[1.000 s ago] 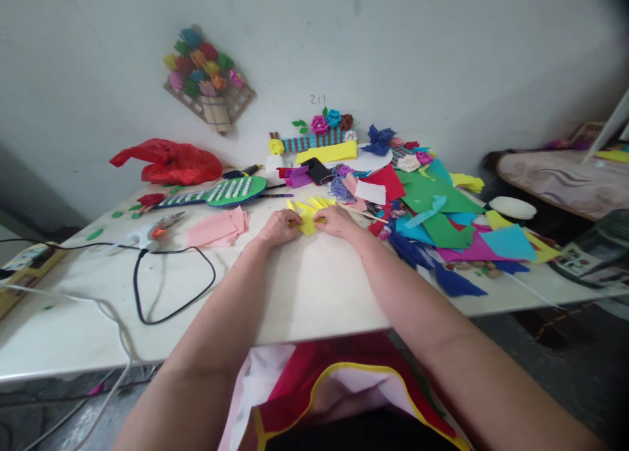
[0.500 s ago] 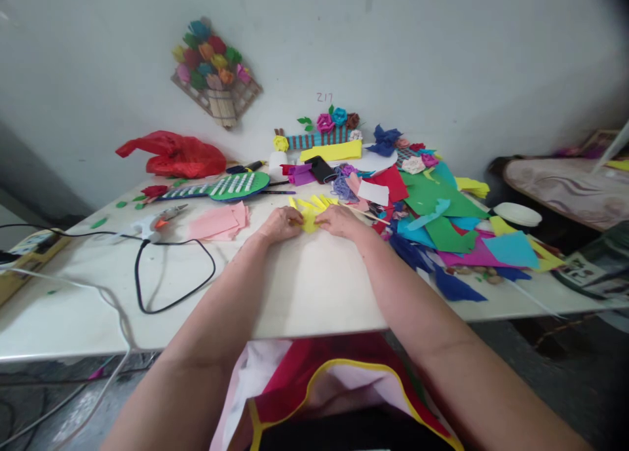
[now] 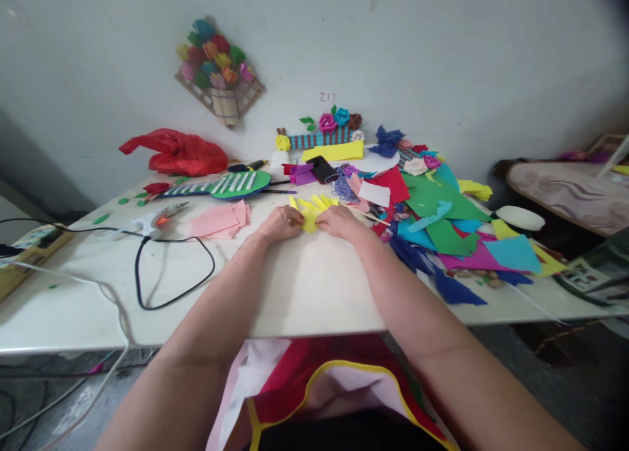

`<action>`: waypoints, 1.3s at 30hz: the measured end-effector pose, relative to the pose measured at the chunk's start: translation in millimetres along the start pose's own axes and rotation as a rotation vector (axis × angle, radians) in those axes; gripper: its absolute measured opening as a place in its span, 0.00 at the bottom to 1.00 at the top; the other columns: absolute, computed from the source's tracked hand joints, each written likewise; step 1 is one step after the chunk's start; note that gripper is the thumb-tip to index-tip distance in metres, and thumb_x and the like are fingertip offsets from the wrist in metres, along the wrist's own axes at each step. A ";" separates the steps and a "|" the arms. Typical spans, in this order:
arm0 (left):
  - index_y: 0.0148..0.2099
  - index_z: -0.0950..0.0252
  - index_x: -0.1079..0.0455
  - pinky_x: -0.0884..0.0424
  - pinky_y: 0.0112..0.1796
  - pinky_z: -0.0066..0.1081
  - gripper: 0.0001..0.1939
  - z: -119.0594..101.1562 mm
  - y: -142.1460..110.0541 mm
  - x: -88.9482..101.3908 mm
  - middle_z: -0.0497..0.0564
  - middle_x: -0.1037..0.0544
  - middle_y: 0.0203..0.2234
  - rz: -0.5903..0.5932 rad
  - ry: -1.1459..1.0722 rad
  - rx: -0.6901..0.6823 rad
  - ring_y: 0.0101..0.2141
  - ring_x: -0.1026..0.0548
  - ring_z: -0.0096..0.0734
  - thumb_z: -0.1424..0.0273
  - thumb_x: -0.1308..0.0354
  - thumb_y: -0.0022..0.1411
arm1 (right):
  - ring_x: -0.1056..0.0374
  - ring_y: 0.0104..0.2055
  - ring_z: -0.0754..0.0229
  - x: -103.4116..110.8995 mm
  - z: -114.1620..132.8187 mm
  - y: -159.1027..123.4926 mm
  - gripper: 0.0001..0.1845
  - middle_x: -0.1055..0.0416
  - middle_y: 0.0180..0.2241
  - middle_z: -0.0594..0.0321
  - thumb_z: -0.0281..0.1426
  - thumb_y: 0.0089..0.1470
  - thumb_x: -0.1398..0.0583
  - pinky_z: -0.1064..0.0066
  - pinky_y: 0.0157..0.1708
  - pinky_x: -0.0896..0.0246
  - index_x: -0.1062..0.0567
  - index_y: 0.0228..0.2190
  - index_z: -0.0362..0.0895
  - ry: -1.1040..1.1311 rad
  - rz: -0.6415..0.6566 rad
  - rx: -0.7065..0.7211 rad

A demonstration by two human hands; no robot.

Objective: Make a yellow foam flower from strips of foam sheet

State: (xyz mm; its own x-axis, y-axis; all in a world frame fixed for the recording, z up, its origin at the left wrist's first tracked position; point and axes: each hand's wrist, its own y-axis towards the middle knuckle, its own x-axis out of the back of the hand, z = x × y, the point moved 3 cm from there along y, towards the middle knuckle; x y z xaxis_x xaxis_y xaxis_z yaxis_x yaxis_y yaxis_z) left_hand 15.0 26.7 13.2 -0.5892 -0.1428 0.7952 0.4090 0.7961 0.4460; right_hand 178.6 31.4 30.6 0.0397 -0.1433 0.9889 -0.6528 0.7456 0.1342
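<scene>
A small piece of yellow paper (image 3: 310,222) lies between my two hands at the middle of the table. My left hand (image 3: 282,224) pinches its left edge, and my right hand (image 3: 340,222) grips the right edge with bent fingers. Just beyond my fingertips, several narrow yellow paper strips (image 3: 322,202) fan out on the tabletop; whether they join the piece in my hands I cannot tell. A thin wooden stick (image 3: 366,214) lies just right of my right hand. Pink paper sheets (image 3: 221,220) are stacked to the left of my left hand.
A glue gun (image 3: 150,225) with a looping black cord lies on the left, near a power strip (image 3: 37,261). Behind are a red plastic bag (image 3: 174,153) and a green paddle-shaped craft (image 3: 240,184). Coloured paper scraps (image 3: 447,202) cover the right side, beside a large green bottle (image 3: 597,271).
The camera view has shifted slightly, so the whole scene sits a little further right. Both hands stay on the yellow paper with barely any movement.
</scene>
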 end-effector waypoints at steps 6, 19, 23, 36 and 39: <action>0.32 0.66 0.25 0.30 0.39 0.27 0.13 8.7 -1.5 1.3 0.50 0.22 0.32 0.012 -0.093 0.141 0.34 0.25 0.31 0.73 0.47 0.42 | 0.31 0.40 0.57 1.1 3.0 1.1 0.15 0.25 0.37 0.56 0.30 0.52 0.48 0.70 0.37 0.44 0.23 0.37 0.45 -0.059 0.020 -0.011; 0.30 0.66 0.25 0.30 0.38 0.27 0.12 18.1 0.0 -3.2 0.50 0.22 0.33 0.032 -0.126 0.144 0.33 0.26 0.30 0.74 0.47 0.42 | 0.32 0.43 0.55 1.0 7.2 3.7 0.16 0.26 0.39 0.55 0.29 0.53 0.49 0.69 0.38 0.43 0.24 0.39 0.47 -0.101 0.057 -0.005; 0.31 0.66 0.26 0.31 0.38 0.27 0.11 22.1 0.6 -5.6 0.50 0.22 0.35 0.068 -0.178 0.140 0.34 0.26 0.30 0.73 0.46 0.42 | 0.32 0.43 0.55 1.4 9.2 3.9 0.17 0.26 0.39 0.54 0.29 0.53 0.49 0.68 0.38 0.43 0.24 0.39 0.45 -0.111 0.061 -0.007; 0.30 0.64 0.26 0.32 0.40 0.27 0.10 13.8 2.0 -3.6 0.49 0.23 0.36 0.109 -0.121 0.109 0.36 0.27 0.30 0.67 0.43 0.44 | 0.32 0.42 0.53 -0.5 9.9 4.7 0.17 0.26 0.38 0.50 0.29 0.54 0.50 0.66 0.38 0.43 0.24 0.37 0.42 -0.119 0.059 -0.011; 0.30 0.64 0.26 0.32 0.40 0.27 0.09 13.2 2.3 -3.4 0.49 0.23 0.36 0.104 -0.089 0.098 0.35 0.27 0.30 0.68 0.43 0.44 | 0.32 0.42 0.53 -0.3 10.1 4.4 0.16 0.26 0.38 0.50 0.29 0.54 0.50 0.67 0.38 0.43 0.24 0.37 0.42 -0.115 0.053 -0.014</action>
State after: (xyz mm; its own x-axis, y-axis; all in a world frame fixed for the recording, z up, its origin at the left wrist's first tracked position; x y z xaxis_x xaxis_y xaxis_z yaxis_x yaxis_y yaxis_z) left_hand 8.7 36.8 6.1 -0.6085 -0.0072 0.7935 0.4040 0.8579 0.3176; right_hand 168.1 28.2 30.3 -0.0824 -0.1766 0.9808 -0.6409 0.7631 0.0835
